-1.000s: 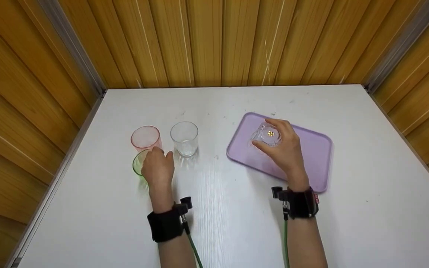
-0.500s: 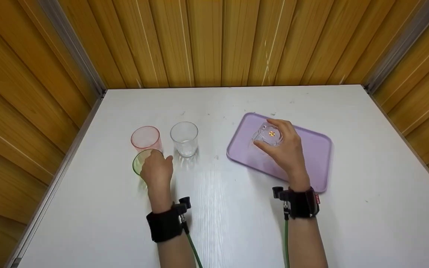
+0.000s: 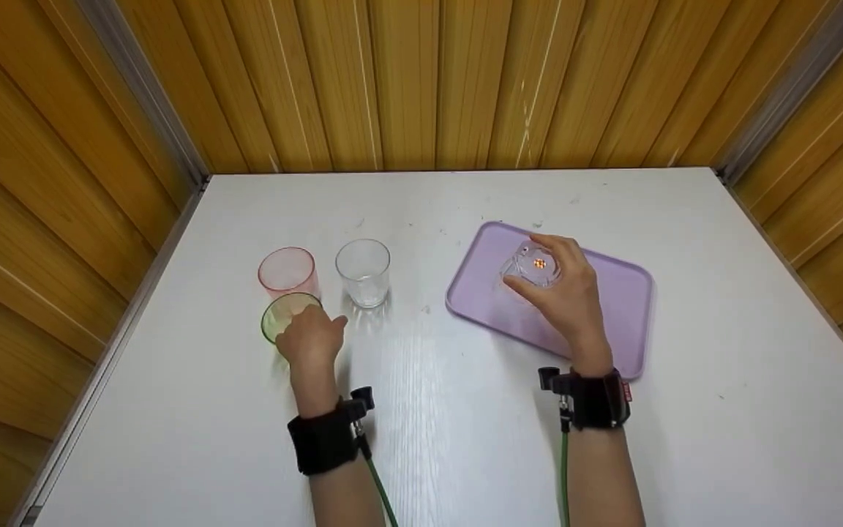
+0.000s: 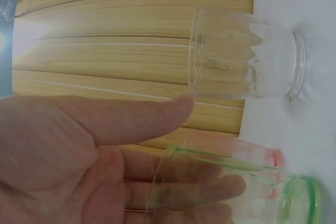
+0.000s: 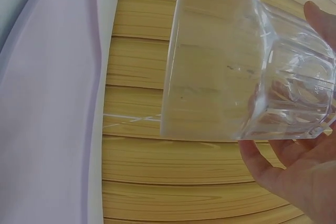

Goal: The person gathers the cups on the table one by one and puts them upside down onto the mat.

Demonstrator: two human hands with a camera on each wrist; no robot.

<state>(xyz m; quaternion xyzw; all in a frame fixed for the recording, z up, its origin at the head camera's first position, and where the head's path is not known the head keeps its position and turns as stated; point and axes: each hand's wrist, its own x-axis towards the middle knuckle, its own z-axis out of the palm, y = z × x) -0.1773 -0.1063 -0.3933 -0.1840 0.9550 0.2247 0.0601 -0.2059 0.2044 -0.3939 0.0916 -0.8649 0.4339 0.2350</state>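
Black wristbands point(image 3: 324, 443), green cables point(image 3: 565, 476), red tag point(image 3: 628, 392)

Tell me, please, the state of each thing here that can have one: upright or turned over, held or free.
Red glass: upright, not held, looks empty
Green glass: upright
Clear glass: upright, not held, looks empty
Tray: lying flat, open side up
Held glass: upside down, raised above tray
Left hand: fingers extended at green glass, thumb apart; whether they are inside is unclear
Right hand: grips held glass
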